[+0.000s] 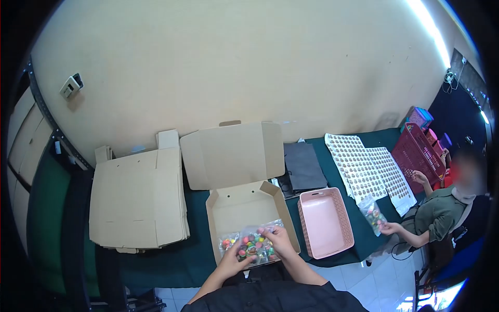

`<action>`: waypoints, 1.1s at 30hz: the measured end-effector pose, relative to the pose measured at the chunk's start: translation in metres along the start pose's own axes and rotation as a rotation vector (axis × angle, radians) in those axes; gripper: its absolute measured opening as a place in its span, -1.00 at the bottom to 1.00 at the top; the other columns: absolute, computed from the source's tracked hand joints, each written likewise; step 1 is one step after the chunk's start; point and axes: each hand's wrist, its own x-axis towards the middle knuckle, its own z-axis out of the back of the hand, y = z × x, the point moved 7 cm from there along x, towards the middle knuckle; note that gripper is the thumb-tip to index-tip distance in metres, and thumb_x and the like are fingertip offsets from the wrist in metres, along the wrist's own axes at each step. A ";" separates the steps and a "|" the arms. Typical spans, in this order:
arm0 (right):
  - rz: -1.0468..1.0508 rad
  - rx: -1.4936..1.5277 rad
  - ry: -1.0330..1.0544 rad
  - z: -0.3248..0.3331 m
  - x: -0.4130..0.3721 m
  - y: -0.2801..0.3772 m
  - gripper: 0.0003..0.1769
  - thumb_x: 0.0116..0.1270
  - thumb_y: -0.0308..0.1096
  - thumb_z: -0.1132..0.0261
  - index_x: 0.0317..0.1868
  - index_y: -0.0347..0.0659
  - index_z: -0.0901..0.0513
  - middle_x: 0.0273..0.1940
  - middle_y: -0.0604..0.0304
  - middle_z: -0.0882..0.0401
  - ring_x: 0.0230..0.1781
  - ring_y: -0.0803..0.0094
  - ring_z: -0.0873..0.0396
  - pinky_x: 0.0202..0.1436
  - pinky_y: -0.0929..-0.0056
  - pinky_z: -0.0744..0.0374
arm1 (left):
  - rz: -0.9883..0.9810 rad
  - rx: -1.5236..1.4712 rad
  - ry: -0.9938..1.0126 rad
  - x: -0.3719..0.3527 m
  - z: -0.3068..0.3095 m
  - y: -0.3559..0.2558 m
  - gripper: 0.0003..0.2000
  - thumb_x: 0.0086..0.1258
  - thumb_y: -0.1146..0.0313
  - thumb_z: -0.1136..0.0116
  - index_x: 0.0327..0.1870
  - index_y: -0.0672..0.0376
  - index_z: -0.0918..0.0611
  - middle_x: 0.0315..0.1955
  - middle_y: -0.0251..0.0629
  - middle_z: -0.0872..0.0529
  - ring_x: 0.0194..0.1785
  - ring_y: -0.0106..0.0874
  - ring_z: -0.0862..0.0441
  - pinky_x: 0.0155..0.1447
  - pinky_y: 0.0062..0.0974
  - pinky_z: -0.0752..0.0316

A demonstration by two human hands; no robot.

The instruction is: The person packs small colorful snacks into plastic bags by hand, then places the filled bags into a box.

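An open cardboard box (234, 205) lies in front of me with its lid tipped back toward the wall. Over its near part, both hands hold a clear plastic bag of small colourful round pieces (252, 244). My left hand (234, 265) grips the bag's lower left side, thumb across the front. At the upper right edge, the fingers of my right hand (280, 243) pinch the plastic. Another clear bag with similar pieces (227, 242) shows in the box, partly hidden behind the held one.
Flattened cardboard boxes (138, 200) are stacked at the left. A pink basket (326, 223) and a dark folder-like item (305, 166) lie to the right. Beyond are sticker sheets (358, 169), a maroon crate (416, 153), and a co-worker (442, 213) holding a similar bag (371, 214).
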 end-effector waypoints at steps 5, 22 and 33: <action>0.081 -0.339 0.283 -0.027 -0.009 -0.004 -0.71 0.28 -0.26 -0.16 -0.30 -0.39 -0.59 -0.43 0.26 -0.57 -0.39 0.60 -0.45 -0.28 0.59 -0.42 | 0.116 -0.520 -0.241 0.005 0.030 0.024 -0.86 0.24 0.42 -0.14 -0.25 0.28 -0.53 -0.31 -0.31 -0.61 -0.25 -0.55 -0.54 -0.11 -0.58 -0.44; 0.013 -0.060 -0.215 0.062 0.103 -0.078 -0.64 0.20 -0.52 -0.16 0.00 -0.40 -0.35 -0.19 -0.08 -0.50 -0.32 0.27 -0.58 -0.36 0.44 -0.65 | 0.310 -0.375 -0.224 0.016 0.036 0.105 -0.64 0.42 0.20 0.19 0.07 0.27 -0.43 -0.02 -0.09 -0.49 -0.14 -0.44 -0.54 0.02 -0.54 -0.40; 0.560 -1.285 -0.282 -0.023 0.109 -0.059 -0.34 -0.05 -0.45 -0.33 0.14 -0.14 -0.34 0.06 -0.10 -0.33 0.09 -0.05 -0.30 0.10 0.13 -0.33 | 0.312 0.469 0.054 -0.013 -0.023 0.126 -0.50 0.20 0.18 -0.05 0.16 0.17 -0.35 0.21 0.31 -0.05 0.29 0.21 0.04 0.33 -0.12 0.06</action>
